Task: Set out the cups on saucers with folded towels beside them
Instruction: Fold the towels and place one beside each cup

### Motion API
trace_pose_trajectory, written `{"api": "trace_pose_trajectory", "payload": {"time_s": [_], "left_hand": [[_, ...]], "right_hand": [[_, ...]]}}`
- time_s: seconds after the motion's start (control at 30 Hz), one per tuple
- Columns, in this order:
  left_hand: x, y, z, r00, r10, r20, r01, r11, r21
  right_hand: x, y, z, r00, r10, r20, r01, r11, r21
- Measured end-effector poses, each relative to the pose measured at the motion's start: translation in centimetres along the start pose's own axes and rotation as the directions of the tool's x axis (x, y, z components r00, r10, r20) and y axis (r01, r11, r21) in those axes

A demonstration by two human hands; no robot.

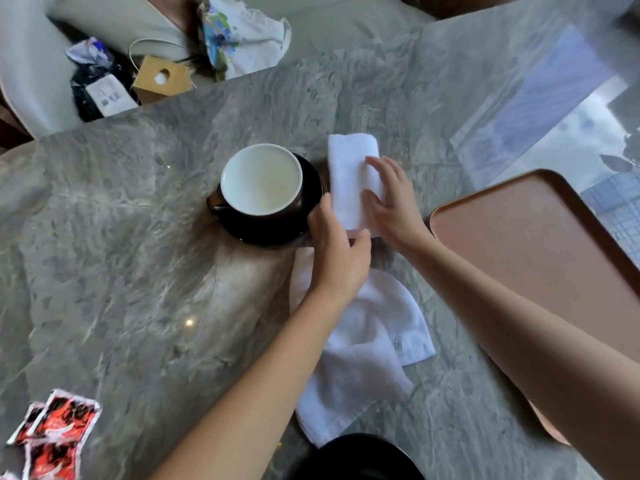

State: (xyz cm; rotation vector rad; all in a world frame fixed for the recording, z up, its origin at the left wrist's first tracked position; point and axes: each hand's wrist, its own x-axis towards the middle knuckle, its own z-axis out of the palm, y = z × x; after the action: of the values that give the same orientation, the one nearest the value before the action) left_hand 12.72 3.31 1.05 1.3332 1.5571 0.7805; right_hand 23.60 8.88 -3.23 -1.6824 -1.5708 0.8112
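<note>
The cup [261,180] stands on a black saucer [273,235] near the middle of a grey stone table [121,244]. The cup is dark outside and white inside. Its handle sticks out to the left.

Just beside the saucer, on its right, lies a folded towel [348,157]. It is white and folded into a long narrow strip. It points away from the person and lies flat on the table.

Both hands are on this towel. The left hand [337,249] holds the near end, with the thumb on one side and the fingers on the side by the saucer. The right hand [393,207] lies on top of the towel. Its fingers [379,164] are straight and spread out, and they press the cloth down flat. It is not gripping anything.

Under the left arm lies a second towel [367,358]. It is white too, but it is loose and rumpled. A small label shows near one corner.

To the right is a brown tray [540,258]. Its near corner hangs over the table edge.

At the bottom edge there is a dark round thing [360,459]. I cannot tell what it is.

Some red packets [57,431] lie at the near left corner of the table.

Past the far edge is a pale chair [31,64]. On it are a small wooden box [161,77] with a round hole, a dark bag [100,90] and a crumpled printed bag [242,36].
</note>
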Motion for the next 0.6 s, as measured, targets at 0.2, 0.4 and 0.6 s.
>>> {"api": "trace_pose_trajectory", "payload": {"time_s": [0.2, 0.4, 0.6], "left_hand": [[-0.5, -2.0, -1.7, 0.925, 0.210, 0.317, -0.366, 0.718, 0.592], [-0.4, -2.5, -1.5, 0.923, 0.190, 0.335, -0.365, 0.711, 0.601], [0.6, -3.1, -2.1, 0.907, 0.218, 0.360, -0.399, 0.719, 0.570]], "right_hand": [[-0.2, 0.4, 1.5, 1.000, 0.009, 0.024, -0.005, 0.987, -0.162], [1.2, 0.3, 1.8, 0.999, 0.008, 0.039, 0.000, 0.982, -0.187], [1.3, 0.0, 1.6, 0.999, 0.010, 0.048, -0.001, 0.981, -0.192]]}}
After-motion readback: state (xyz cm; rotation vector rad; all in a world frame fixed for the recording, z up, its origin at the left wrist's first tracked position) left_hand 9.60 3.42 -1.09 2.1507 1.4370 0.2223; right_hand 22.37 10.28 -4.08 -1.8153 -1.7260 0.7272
